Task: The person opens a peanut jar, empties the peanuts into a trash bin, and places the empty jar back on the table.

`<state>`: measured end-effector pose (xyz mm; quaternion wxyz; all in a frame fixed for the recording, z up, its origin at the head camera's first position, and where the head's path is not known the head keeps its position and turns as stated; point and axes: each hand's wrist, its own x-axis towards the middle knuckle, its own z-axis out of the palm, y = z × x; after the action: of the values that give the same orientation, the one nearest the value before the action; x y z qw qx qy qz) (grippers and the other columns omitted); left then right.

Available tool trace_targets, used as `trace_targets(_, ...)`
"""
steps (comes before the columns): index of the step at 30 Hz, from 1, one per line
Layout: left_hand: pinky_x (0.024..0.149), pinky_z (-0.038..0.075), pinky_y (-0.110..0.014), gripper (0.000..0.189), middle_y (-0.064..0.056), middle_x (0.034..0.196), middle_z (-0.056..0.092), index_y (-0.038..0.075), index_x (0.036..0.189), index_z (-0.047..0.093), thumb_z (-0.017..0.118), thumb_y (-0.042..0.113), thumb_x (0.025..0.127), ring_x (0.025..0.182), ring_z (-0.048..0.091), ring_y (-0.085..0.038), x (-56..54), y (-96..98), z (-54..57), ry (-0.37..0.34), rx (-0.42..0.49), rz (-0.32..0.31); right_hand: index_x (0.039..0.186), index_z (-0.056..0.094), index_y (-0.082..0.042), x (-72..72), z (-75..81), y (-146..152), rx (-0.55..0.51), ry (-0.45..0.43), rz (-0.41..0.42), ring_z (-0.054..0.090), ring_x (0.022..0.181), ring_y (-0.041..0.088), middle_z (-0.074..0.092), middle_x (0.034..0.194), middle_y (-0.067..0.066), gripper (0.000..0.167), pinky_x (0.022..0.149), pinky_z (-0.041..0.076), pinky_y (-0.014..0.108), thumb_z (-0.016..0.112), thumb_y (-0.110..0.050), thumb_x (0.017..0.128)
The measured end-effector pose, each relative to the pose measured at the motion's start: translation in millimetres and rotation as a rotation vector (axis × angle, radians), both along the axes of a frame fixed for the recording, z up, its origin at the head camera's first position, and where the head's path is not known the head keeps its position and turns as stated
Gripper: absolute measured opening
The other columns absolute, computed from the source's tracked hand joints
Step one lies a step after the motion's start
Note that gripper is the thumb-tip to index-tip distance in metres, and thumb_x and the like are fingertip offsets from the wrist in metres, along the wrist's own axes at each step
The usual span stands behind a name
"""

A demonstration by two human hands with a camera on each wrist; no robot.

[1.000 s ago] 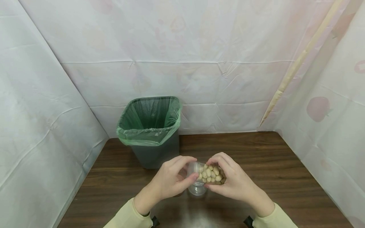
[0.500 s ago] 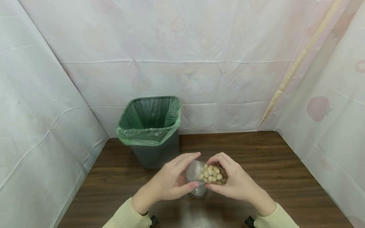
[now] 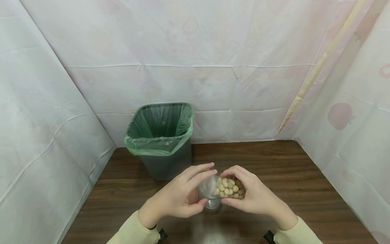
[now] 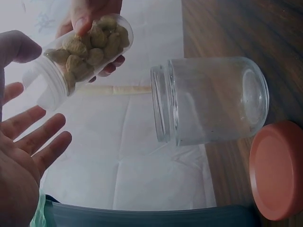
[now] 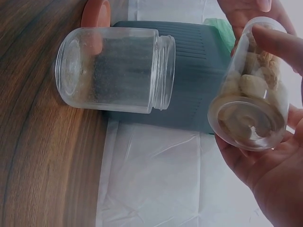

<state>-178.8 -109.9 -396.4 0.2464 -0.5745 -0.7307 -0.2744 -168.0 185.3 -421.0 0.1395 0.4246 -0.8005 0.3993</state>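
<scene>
A clear plastic jar (image 3: 230, 188) filled with pale, nut-like pieces lies tilted in my right hand (image 3: 256, 195); fingers and thumb grip its body near the base. Its translucent cap end (image 4: 45, 85) points toward my left hand (image 3: 178, 195). That hand's fingers are spread around the cap, with the thumb tip (image 4: 28, 47) close to its edge. Below both hands, an upright glass jar (image 4: 213, 101) stands uncovered on the table with no contents visible. Beside it an orange-red lid (image 4: 277, 170) lies on the wood, mostly hidden by my left hand in the head view.
A grey bin (image 3: 167, 166) with a green liner (image 3: 149, 144) stands at the back left of the dark wooden table (image 3: 259, 159). Pale printed sheets (image 3: 213, 84) hang behind and along both sides.
My left fingers and thumb have loosened from the cap and spread apart. The right hand has shifted slightly right with the plastic jar, and more of the glass jar's mouth shows.
</scene>
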Motion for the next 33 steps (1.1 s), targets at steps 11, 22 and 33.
trace_targets(11, 0.112, 0.052, -0.037, 0.08, -0.018, 0.157, 0.054, 0.002, 0.151, 0.058, 0.083, 0.006, 0.075, 0.139, 0.06, -0.03, -2.3, 2.4, -1.1, 0.054, 0.005, -0.039, 0.141, 0.063, -0.02, -1.3, -0.9, -1.0, -0.01, 0.049, 0.035, 0.066, 0.107, 0.008, 0.066, 0.13, -0.012, 0.069, 0.087, 0.056, 0.024, 0.099, -0.02, 0.082)
trace_targets(22, 0.107, 0.054, -0.032, 0.067, -0.016, 0.145, 0.061, 0.004, 0.142, 0.063, 0.078, 0.002, 0.078, 0.13, 0.063, -0.026, -2.2, 4.9, -1.9, 0.093, 0.027, -0.043, 0.141, 0.063, -0.019, 0.4, 0.6, -1.7, -0.009, 0.039, 0.032, 0.066, 0.107, 0.008, 0.065, 0.132, -0.011, 0.065, 0.086, 0.057, 0.026, 0.097, -0.023, 0.086)
trace_targets(33, 0.095, 0.058, -0.024, 0.064, -0.01, 0.132, 0.065, 0.002, 0.141, 0.062, 0.081, 0.009, 0.08, 0.108, 0.069, -0.014, -0.1, 4.9, -3.1, -0.007, 0.057, 0.0, 0.138, 0.064, -0.019, 1.9, 1.2, -3.5, -0.01, 0.046, -0.011, 0.064, 0.105, 0.008, 0.065, 0.127, -0.01, 0.068, 0.086, 0.056, 0.025, 0.1, -0.026, 0.081)
